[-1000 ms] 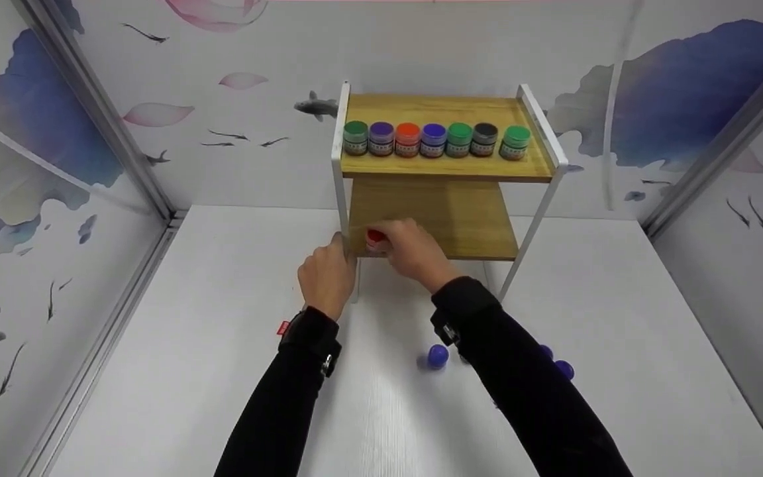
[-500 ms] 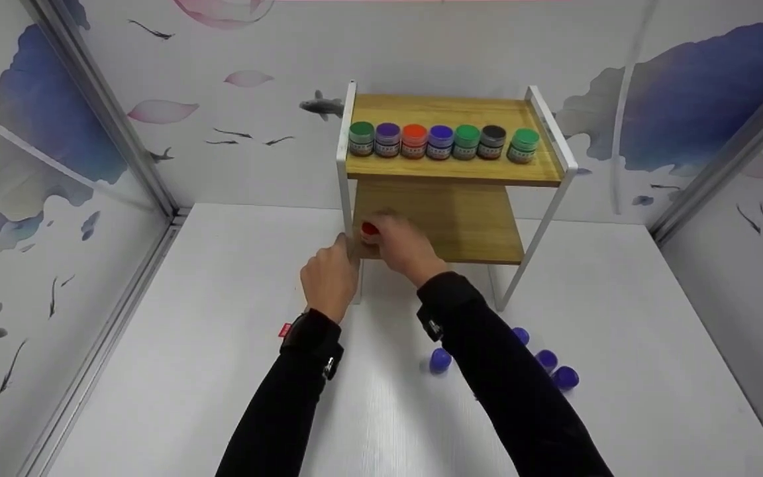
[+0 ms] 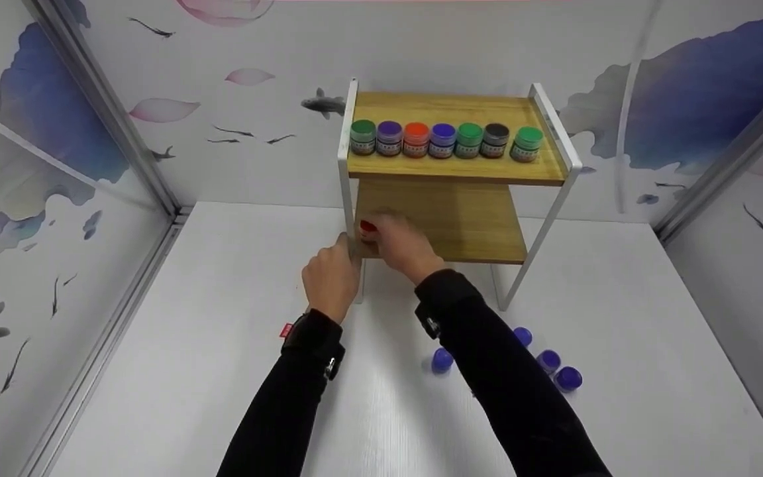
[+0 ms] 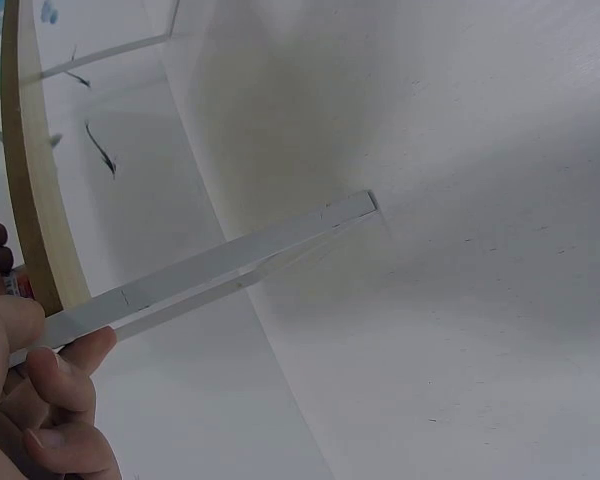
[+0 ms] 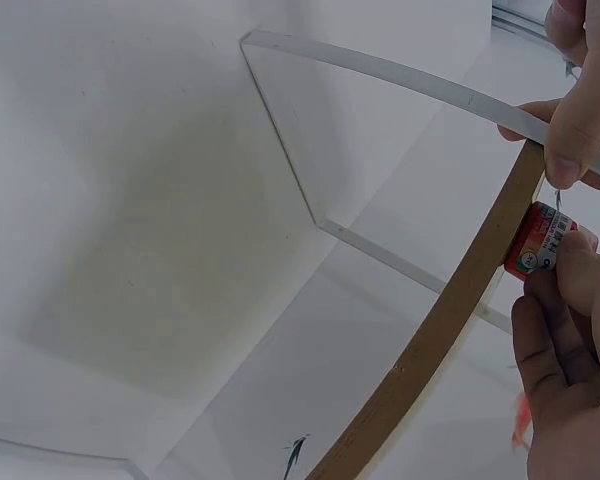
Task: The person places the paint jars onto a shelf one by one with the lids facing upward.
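The right hand [image 3: 408, 246] pinches a red-lidded jar [image 3: 368, 227] at the left end of the lower wooden shelf [image 3: 454, 222]. In the right wrist view the jar [image 5: 540, 240] touches the shelf board [image 5: 450, 320], with the right thumb and fingers [image 5: 570, 350] on it. The left hand [image 3: 331, 278] grips the rack's white front-left post; in the left wrist view the left hand's fingers [image 4: 70, 400] curl round that post [image 4: 210, 265].
Several jars [image 3: 441, 140] with green, purple, red, blue and black lids stand in a row on the upper shelf [image 3: 448, 106]. Blue-lidded jars [image 3: 568, 379] are on the white table [image 3: 209, 371] near the right forearm; a small red tag [image 3: 286, 330] shows by the left wrist.
The right hand and the red-lidded jar have moved slightly left along the lower shelf. The left hand keeps its grip on the post. The head view has shifted a little.
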Demonstrator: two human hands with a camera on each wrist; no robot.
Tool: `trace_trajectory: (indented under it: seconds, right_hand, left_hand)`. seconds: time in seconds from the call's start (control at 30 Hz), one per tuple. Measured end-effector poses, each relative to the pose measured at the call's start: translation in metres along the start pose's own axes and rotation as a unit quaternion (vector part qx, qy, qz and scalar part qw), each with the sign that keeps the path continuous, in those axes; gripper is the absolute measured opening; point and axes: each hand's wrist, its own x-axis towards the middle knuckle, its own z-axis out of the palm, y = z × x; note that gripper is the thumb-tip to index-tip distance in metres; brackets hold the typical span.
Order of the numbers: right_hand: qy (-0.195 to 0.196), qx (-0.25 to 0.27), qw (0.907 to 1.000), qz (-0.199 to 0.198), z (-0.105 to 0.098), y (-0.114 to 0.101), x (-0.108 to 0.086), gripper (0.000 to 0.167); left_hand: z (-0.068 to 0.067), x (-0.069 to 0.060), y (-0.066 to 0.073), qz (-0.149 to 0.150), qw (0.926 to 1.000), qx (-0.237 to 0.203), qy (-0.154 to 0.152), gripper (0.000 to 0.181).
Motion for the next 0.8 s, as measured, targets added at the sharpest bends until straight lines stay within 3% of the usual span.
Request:
trace_trajectory:
  seconds: [0.13, 0.3, 0.5, 0.63, 0.8]
  right_hand:
    - [0.003, -0.007, 0.9999, -0.007, -0.001, 0.001, 0.0, 0.027]
    - [0.004, -0.005, 0.9996, -0.028, -0.001, 0.004, -0.002, 0.045]
    - [0.021, 0.023, 0.9995, -0.007, -0.008, 0.012, -0.014, 0.057]
    - [0.047, 0.03, 0.9984, -0.006, -0.011, 0.017, -0.022, 0.057]
    - [0.083, 0.029, 0.9953, -0.04, -0.014, 0.026, -0.035, 0.05]
  left_hand:
    - [0.001, 0.0, 0.0, 0.004, 1.0, -0.004, 0.001, 0.018]
    - [0.001, 0.0, -0.001, 0.003, 1.0, -0.002, 0.005, 0.018]
    - [0.001, 0.0, 0.0, 0.002, 1.0, -0.002, 0.003, 0.019]
    - [0.0, 0.001, 0.0, -0.001, 1.0, -0.009, 0.001, 0.022]
    - [0.0, 0.0, 0.0, 0.0, 0.9999, -0.012, -0.003, 0.022]
